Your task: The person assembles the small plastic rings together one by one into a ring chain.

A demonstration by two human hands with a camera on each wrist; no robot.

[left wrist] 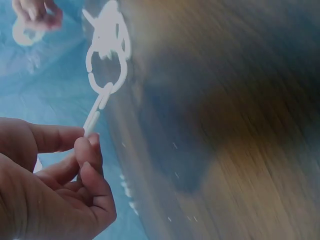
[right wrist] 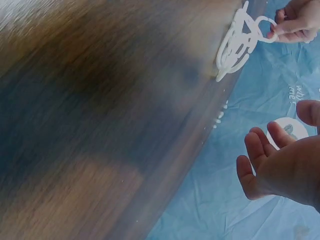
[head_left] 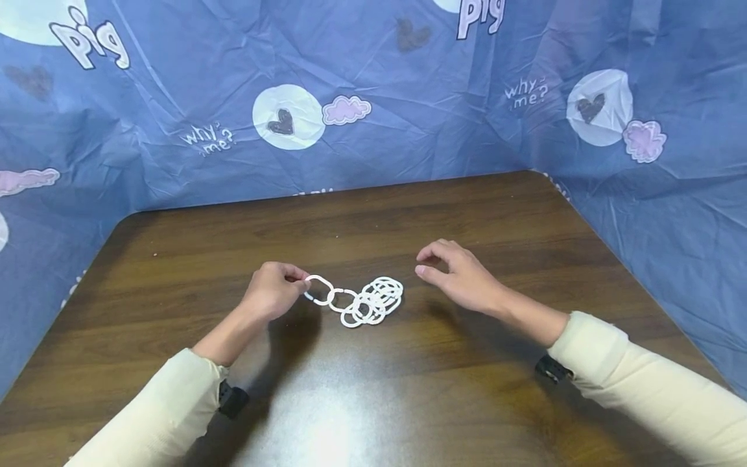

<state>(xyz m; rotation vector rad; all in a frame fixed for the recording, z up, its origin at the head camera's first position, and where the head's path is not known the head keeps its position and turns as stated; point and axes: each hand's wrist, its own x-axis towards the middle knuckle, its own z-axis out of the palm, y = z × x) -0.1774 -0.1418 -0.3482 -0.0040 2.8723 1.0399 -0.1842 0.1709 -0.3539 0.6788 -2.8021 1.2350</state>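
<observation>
A chain of white plastic links lies bunched on the wooden table, with its left end stretched out toward my left hand. Thumb and fingers of that hand pinch the end link, also visible in the left wrist view, where the link hangs edge-on from the fingertips. Small gaps show in several links. To the right of the pile, my right hand hovers over the table, apart from the chain, its fingers loosely bent and holding nothing. In the right wrist view its fingers are spread.
The brown wooden table has rounded far corners and a bright glare spot near its front. Blue printed cloth hangs behind it and along its sides. Dark bands sit at both wrists below the pale sleeves.
</observation>
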